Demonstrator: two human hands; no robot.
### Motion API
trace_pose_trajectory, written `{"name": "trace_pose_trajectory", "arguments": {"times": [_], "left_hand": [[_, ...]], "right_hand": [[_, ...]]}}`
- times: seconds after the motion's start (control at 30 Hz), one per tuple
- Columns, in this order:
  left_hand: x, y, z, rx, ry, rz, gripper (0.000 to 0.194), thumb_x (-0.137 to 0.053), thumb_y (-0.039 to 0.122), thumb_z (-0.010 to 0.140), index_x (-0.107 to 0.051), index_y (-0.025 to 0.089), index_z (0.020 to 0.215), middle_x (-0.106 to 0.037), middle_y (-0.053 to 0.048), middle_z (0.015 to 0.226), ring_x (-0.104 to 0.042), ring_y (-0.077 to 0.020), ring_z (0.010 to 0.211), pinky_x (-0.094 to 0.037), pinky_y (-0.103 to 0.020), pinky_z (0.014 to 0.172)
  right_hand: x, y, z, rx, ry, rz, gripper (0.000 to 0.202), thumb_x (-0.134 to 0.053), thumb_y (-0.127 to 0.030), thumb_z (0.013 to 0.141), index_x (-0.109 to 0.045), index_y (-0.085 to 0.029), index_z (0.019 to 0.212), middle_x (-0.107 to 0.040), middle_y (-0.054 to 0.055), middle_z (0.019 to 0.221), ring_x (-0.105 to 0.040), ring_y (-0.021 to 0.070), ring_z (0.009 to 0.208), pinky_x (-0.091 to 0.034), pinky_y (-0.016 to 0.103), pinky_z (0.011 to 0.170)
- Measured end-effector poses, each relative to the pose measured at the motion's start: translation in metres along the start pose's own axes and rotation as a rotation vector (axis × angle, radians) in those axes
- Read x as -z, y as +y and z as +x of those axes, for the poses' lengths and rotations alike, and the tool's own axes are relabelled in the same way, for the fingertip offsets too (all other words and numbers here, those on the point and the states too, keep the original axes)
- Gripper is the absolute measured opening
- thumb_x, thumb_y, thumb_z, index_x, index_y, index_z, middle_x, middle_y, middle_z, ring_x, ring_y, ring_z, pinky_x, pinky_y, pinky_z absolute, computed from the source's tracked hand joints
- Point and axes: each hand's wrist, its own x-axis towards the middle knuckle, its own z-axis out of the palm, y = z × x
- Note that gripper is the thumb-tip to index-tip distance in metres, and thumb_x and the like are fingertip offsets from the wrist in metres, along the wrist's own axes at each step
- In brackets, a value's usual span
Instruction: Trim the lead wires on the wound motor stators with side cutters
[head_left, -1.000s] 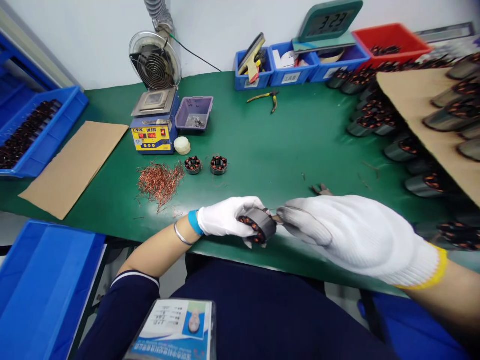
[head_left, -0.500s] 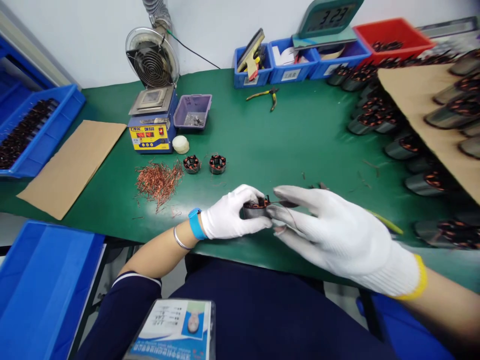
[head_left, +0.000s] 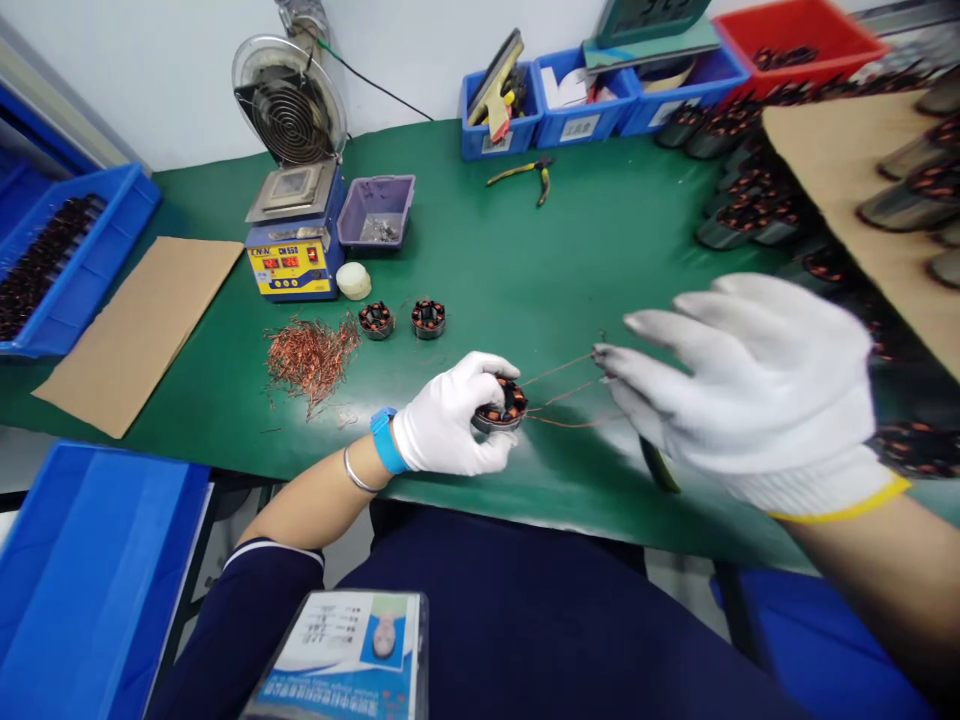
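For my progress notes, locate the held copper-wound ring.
Near the head view's middle, the ring is in the left hand, wires extending toward the right hand.

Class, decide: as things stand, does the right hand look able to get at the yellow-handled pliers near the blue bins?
Probably yes: nothing visible stands between the right hand and the yellow-handled pliers, though it apparently pinches a thin wire it should release first.

1. The left hand (head_left: 454, 420) grips a stator (head_left: 498, 423) over the green table (head_left: 615, 230).
2. Thin wires (head_left: 570, 424) run from it toward the right hand (head_left: 607, 370), whose fingertips pinch the top wire (head_left: 559, 370).
3. A dark handle (head_left: 660, 467) shows beneath that hand.
4. Two more stators (head_left: 428, 330) sit near copper scraps (head_left: 311, 360).
5. Behind stand a machine (head_left: 294, 268) and a purple bin (head_left: 373, 243).
6. Pliers (head_left: 544, 184) lie before blue bins (head_left: 551, 130).
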Motion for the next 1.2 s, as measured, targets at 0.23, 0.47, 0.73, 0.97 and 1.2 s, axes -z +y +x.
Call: {"name": "trace_pose_trajectory", "arguments": {"times": [0.23,0.47,0.73,0.97,1.2], "left_hand": [[0.002,0.004,0.001,-0.096,-0.042,0.264,0.02,-0.058,0.018,0.069,-0.05,0.021,0.087,-0.067,-0.015,0.11,-0.067,-0.0238,0.093,-0.057,-0.036,0.074],[-0.002,0.002,-0.003,-0.054,-0.185,0.466,0.013,-0.057,0.022,0.075,-0.058,0.019,0.087,-0.068,-0.015,0.112,-0.067,-0.0251,0.093,-0.058,-0.038,0.075],[-0.007,0.002,-0.003,-0.035,-0.106,0.517,0.013,-0.059,0.022,0.079,-0.058,0.018,0.091,-0.067,-0.016,0.113,-0.067,-0.0254,0.096,-0.059,-0.038,0.077],[-0.003,0.002,-0.005,0.002,-0.245,0.372,0.013,-0.061,0.019,0.077,-0.059,0.019,0.09,-0.06,-0.018,0.128,-0.067,-0.0258,0.106,-0.061,-0.039,0.081],[-0.008,-0.004,-0.003,0.136,-0.57,0.22,0.014,-0.064,0.021,0.082,-0.063,0.017,0.095,-0.061,-0.015,0.126,-0.067,-0.0246,0.104,-0.06,-0.039,0.09]], "right_hand": [[-0.019,0.007,-0.007,-0.108,-0.028,0.176,0.01,-0.068,-0.028,0.087,-0.072,-0.026,0.096,-0.075,0.011,0.104,-0.069,0.0312,0.095,-0.057,0.054,0.081],[0.014,-0.008,-0.018,-0.276,-0.021,0.556,0.018,-0.064,-0.026,0.095,-0.06,-0.027,0.112,-0.07,0.01,0.104,-0.069,0.0244,0.102,-0.059,0.04,0.084],[-0.009,-0.068,-0.015,-0.23,-0.218,0.276,0.02,-0.05,-0.024,0.101,-0.069,-0.017,0.099,-0.076,0.008,0.089,-0.071,0.0197,0.069,-0.053,0.032,0.061],[0.003,-0.037,-0.006,-0.512,-0.209,0.288,0.045,-0.059,-0.042,0.096,-0.062,-0.011,0.128,-0.067,0.023,0.129,-0.066,0.0331,0.117,-0.054,0.044,0.095],[-0.028,-0.033,0.001,-0.716,-0.85,0.726,0.044,-0.041,-0.049,0.096,-0.072,-0.021,0.081,-0.068,0.001,0.066,-0.061,0.0153,0.059,-0.036,0.025,0.051]]}}
